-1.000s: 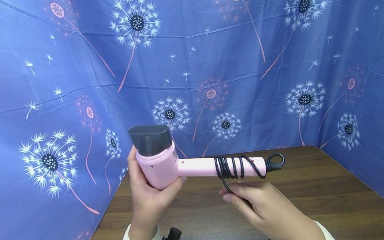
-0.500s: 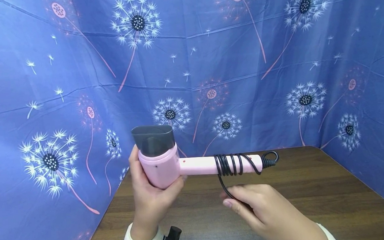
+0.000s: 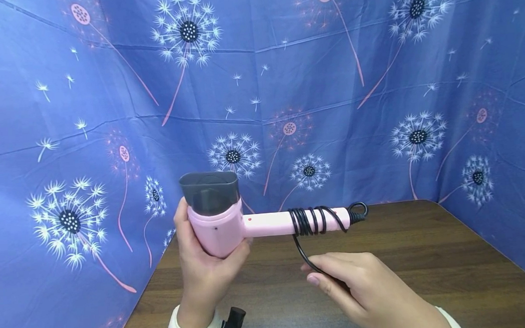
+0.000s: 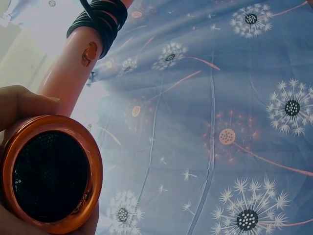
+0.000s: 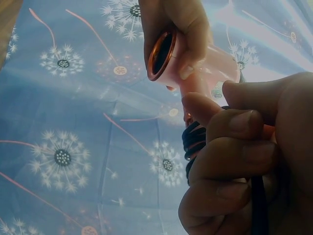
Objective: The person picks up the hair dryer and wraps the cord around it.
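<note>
A pink hair dryer [image 3: 217,232] with a dark, see-through flat nozzle [image 3: 211,193] is held above the table by my left hand [image 3: 206,280]. The fingers wrap round its body, and the nozzle points up. Its handle [image 3: 268,225] reaches to the right, with a black cord [image 3: 305,221] wound round the outer half in several turns. From the lowest turn the cord runs down to my right hand [image 3: 364,285], which pinches it between thumb and curled fingers. In the left wrist view the copper-rimmed rear grille [image 4: 51,176] and a copper-coloured switch [image 4: 89,54] on the handle show.
A brown wood-grain table [image 3: 430,244] lies under both hands. Blue curtain cloth [image 3: 257,84] with dandelion prints closes off the back and both sides. A black strap with a camera mount [image 3: 232,326] sits on the left wrist.
The handle's far end has swung leftward and slightly up as the dryer turned in the left hand. My right hand has moved slightly down and right, so the cord between it and the handle shows longer.
</note>
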A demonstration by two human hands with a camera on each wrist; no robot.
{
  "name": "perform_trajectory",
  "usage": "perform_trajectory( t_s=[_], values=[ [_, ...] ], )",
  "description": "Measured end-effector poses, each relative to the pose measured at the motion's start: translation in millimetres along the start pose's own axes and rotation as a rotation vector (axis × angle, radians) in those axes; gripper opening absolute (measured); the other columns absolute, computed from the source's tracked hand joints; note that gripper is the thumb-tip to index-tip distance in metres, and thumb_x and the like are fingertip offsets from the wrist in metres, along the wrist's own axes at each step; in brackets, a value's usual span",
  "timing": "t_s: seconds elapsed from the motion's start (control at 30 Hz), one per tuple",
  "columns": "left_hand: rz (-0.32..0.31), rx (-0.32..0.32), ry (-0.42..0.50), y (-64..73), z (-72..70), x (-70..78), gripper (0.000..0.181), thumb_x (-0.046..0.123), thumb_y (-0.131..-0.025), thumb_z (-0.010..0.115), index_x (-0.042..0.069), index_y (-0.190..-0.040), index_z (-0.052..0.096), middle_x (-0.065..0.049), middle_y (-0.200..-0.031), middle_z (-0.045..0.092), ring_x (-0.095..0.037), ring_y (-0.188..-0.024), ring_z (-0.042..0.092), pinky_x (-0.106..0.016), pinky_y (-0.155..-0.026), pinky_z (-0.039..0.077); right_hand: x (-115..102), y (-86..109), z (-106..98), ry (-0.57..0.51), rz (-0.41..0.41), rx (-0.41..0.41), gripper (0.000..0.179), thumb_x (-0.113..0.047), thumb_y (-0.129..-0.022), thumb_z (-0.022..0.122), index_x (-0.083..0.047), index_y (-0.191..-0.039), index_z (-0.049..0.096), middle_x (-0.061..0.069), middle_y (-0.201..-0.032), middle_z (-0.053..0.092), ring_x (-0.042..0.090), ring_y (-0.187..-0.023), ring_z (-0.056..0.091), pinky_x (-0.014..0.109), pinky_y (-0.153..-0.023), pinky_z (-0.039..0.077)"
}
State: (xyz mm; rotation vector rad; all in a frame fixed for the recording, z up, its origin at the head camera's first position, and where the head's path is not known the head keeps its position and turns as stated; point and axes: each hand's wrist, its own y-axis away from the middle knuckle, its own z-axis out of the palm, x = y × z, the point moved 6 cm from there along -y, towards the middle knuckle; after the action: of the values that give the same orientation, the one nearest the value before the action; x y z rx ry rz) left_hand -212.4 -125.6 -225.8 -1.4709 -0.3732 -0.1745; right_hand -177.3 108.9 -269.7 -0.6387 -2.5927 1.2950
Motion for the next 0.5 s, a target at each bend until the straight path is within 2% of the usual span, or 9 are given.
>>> perform_trajectory(
  t_s=[0.2,0.4,0.5],
  values=[
    [0.016,-0.004,-0.068,1.9,-1.0,-2.2,0.103,-0.013,-0.06,0.079,-0.003,-0.153,0.035,-0.019,-0.129,0.059,-0.023,-0.113,0.058,-0.029,-0.099,0.046,0.7,0.5,-0.3,0.012,0.016,-0.002,0.016,-0.014,-0.101,0.065,-0.019,-0.115,0.07,-0.017,-0.097,0.069,-0.005,-0.083,0.061,0.014,-0.075,0.052],
    [0.027,-0.007,-0.124,8.3,-5.6,-20.8,0.105,-0.007,-0.06,0.083,-0.001,-0.154,0.035,-0.015,-0.129,0.06,-0.023,-0.112,0.059,-0.03,-0.1,0.046,1.1,0.4,-2.8,0.039,0.003,0.016,0.015,-0.014,-0.1,0.066,-0.017,-0.114,0.071,-0.016,-0.096,0.069,-0.005,-0.084,0.063,0.016,-0.076,0.053],
    [0.027,-0.008,-0.137,9.9,-6.3,-25.4,0.105,-0.007,-0.06,0.084,0.0,-0.153,0.035,-0.014,-0.129,0.061,-0.023,-0.111,0.06,-0.029,-0.1,0.046,1.0,0.1,-3.3,0.041,-0.002,0.018,0.016,-0.013,-0.1,0.067,-0.017,-0.114,0.071,-0.017,-0.096,0.068,-0.005,-0.083,0.062,0.016,-0.076,0.052]
  ],
)
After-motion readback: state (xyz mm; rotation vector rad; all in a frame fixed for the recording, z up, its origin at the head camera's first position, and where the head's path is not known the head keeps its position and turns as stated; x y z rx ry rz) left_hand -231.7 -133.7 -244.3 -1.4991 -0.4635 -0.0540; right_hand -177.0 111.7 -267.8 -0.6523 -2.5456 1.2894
